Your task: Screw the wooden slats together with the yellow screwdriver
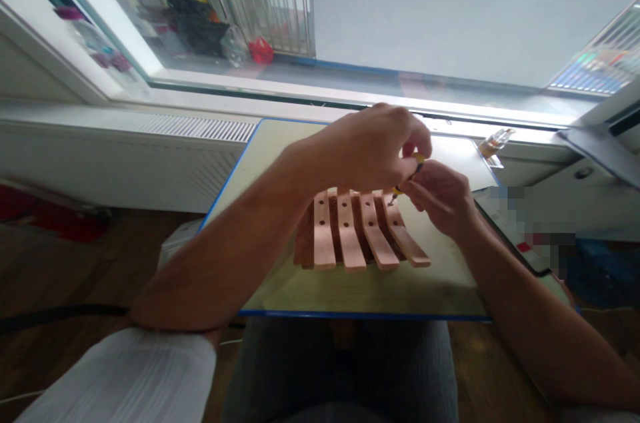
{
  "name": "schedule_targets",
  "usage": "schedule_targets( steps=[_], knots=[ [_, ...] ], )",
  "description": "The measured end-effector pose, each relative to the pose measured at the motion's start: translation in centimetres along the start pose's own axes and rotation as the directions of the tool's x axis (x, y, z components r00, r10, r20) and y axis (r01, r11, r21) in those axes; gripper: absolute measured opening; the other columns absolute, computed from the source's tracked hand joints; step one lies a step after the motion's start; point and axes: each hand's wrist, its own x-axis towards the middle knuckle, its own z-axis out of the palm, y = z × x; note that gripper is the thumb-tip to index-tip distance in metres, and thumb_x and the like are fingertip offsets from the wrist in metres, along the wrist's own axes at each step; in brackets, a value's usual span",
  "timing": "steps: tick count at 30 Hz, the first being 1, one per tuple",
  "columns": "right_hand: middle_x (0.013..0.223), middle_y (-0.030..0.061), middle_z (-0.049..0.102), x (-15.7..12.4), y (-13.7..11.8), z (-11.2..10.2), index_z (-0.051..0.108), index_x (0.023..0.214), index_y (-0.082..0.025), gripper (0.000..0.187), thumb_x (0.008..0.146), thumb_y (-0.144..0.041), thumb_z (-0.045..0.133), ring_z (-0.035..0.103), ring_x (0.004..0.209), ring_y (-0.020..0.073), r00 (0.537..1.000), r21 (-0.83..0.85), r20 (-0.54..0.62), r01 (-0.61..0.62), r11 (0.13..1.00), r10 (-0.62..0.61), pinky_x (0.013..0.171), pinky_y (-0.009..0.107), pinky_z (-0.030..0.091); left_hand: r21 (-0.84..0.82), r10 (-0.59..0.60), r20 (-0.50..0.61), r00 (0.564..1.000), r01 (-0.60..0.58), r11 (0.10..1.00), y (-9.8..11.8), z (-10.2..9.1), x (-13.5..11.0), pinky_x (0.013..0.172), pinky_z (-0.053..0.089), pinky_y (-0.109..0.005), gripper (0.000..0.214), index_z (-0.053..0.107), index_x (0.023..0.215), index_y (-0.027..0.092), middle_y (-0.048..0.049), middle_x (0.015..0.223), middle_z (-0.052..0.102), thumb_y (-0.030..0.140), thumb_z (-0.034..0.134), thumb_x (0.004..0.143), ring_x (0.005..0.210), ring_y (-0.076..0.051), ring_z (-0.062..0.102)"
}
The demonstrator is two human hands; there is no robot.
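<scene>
A: Screwdriver (419,159)?
B: Middle mostly hidden by the fingers of the left hand (383,143) and right hand (440,195). Tip's too small; can't tell if it's seated.
A: Brown base (303,251)?
B: Upper left corner's behind the left forearm (250,233).
A: Edges?
B: Red object (50,212) cut off left, white sleeve (135,376) cut off below.
A: Right side?
B: Pixelated patch (543,220), unreadable.

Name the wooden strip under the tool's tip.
The rightmost strip: the yellow-and-black tool slants down to its upper end; the other three strips have no tool on them.
</scene>
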Motion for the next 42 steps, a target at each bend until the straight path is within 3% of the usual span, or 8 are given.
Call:
schedule_targets(
  steps=[4,8,15,21,25,30,36,42],
  knots=[
    [0.066,-0.0075,0.052,-0.1,0.7,0.0,0.066,0.086,-0.023,0.031,0.086,-0.033,0.096,0.040,0.055,0.0079,0.998,-0.041,-0.056,0.013,0.999,-0.015,0.049,0.025,0.032,0.034,-0.040,-0.024,0.999,0.041,0.999,0.3,0.0,0.1,0.080,0.049,-0.036,0.034,0.086,0.116,0.022,-0.0074,0.104,0.080,0.042,0.071,0.093,0.093,-0.021,0.070],
    [0.068,-0.0079,0.052,-0.1,1.1,0.1,0.064,0.086,-0.023,0.034,0.083,-0.031,0.097,0.039,0.057,0.0079,0.995,-0.097,-0.096,0.002,0.995,-0.011,0.049,0.025,0.032,0.092,-0.120,-0.065,0.991,0.126,0.988,0.7,0.2,0.2,0.075,0.046,-0.036,0.038,0.085,0.105,0.019,-0.0081,0.094,0.077,0.052,0.075,0.090,0.085,-0.021,0.067],
    [0.067,-0.0075,0.053,0.0,1.0,-0.2,0.067,0.092,-0.024,0.030,0.087,-0.036,0.094,0.042,0.055,0.0089,0.999,-0.064,-0.041,0.011,0.998,-0.013,0.050,0.027,0.033,0.103,-0.112,-0.093,0.989,0.121,0.987,0.7,0.4,0.2,0.072,0.044,-0.035,0.027,0.084,0.100,0.019,-0.0073,0.091,0.076,0.041,0.073,0.090,0.081,-0.020,0.065],
    [0.067,-0.0040,0.058,-0.1,-0.1,-0.3,0.076,0.095,-0.021,0.017,0.096,-0.035,0.085,0.046,0.057,0.0101,0.999,-0.024,0.046,0.013,1.000,-0.012,0.052,0.028,0.034,0.052,-0.064,-0.044,0.997,0.066,0.996,0.4,0.3,0.1,0.074,0.046,-0.034,0.025,0.085,0.105,0.020,-0.0072,0.093,0.078,0.027,0.068,0.088,0.084,-0.019,0.067],
    [0.064,-0.0033,0.057,-0.2,-0.3,-0.4,0.076,0.086,-0.020,0.020,0.096,-0.036,0.084,0.045,0.056,0.0104,0.999,-0.020,0.035,-0.005,1.000,0.005,0.051,0.028,0.034,0.026,-0.045,-0.022,0.999,0.045,0.999,0.3,0.2,0.2,0.076,0.049,-0.035,0.029,0.086,0.105,0.020,-0.0067,0.093,0.078,0.021,0.064,0.086,0.086,-0.020,0.068],
    [0.067,-0.0042,0.057,-0.1,0.0,-0.5,0.075,0.093,-0.021,0.017,0.095,-0.033,0.086,0.046,0.057,0.0099,0.999,-0.044,0.033,0.007,0.999,-0.006,0.052,0.028,0.035,0.021,-0.026,-0.017,1.000,0.026,0.999,0.2,0.1,0.1,0.079,0.051,-0.037,0.032,0.086,0.112,0.021,-0.0076,0.101,0.079,0.026,0.066,0.088,0.091,-0.021,0.069],
    [0.067,-0.0062,0.056,0.0,0.4,-0.3,0.069,0.087,-0.022,0.028,0.085,-0.033,0.095,0.044,0.057,0.0092,0.999,-0.096,-0.038,0.028,0.995,-0.032,0.051,0.026,0.036,0.079,-0.093,-0.060,0.994,0.098,0.992,0.5,0.0,0.2,0.080,0.051,-0.036,0.041,0.084,0.115,0.020,-0.0083,0.098,0.079,0.051,0.074,0.091,0.094,-0.023,0.071],
    [0.069,-0.0055,0.057,0.0,0.8,-0.3,0.072,0.090,-0.023,0.028,0.082,-0.032,0.097,0.044,0.059,0.0102,0.997,-0.161,-0.064,0.027,0.987,-0.038,0.052,0.026,0.036,0.071,-0.119,-0.080,0.990,0.124,0.990,0.8,0.0,0.0,0.077,0.050,-0.036,0.027,0.085,0.103,0.020,-0.0085,0.091,0.078,0.041,0.074,0.090,0.089,-0.023,0.070]
  ],
)
